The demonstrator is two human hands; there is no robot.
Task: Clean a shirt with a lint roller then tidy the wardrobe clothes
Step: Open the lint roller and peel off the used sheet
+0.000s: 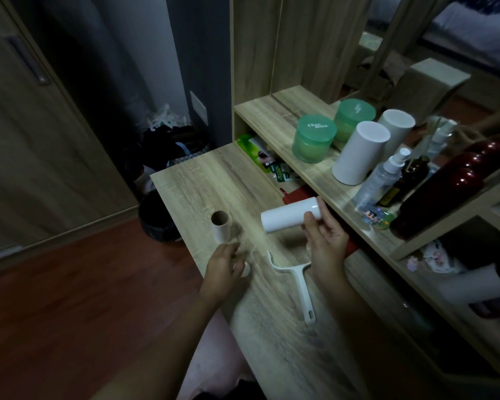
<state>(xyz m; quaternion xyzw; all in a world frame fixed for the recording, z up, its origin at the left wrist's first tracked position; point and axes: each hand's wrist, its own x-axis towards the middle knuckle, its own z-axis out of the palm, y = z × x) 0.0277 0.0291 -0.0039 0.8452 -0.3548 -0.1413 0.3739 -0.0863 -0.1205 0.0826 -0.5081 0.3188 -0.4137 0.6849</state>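
Head view puts what matters between your 2 hands: the roller handle lies flat on the desk. Its grip end points back toward you and its crossbar end points away, so its long axis runs roughly front to back. Your right hand is wrapped around the right-hand end of the white refill roll, thumb on top. It holds the roll off the desk with the long axis running left to right, tilted a little up at your side. The roll sits just above and beyond the handle's crossbar, so roll and handle are close to square with each other. Your right hand is the nearer one to that crossbar. Your left hand hovers low over the desk just left of the crossbar, fingers curled near a small white piece (too blurred to say whether you are pinching it, so I cannot tell its grip). 1 bare cardboard core stands upright just beyond the left hand. My guess is the roll must swing into line with the crossbar before it slides on. No shirt is in view.
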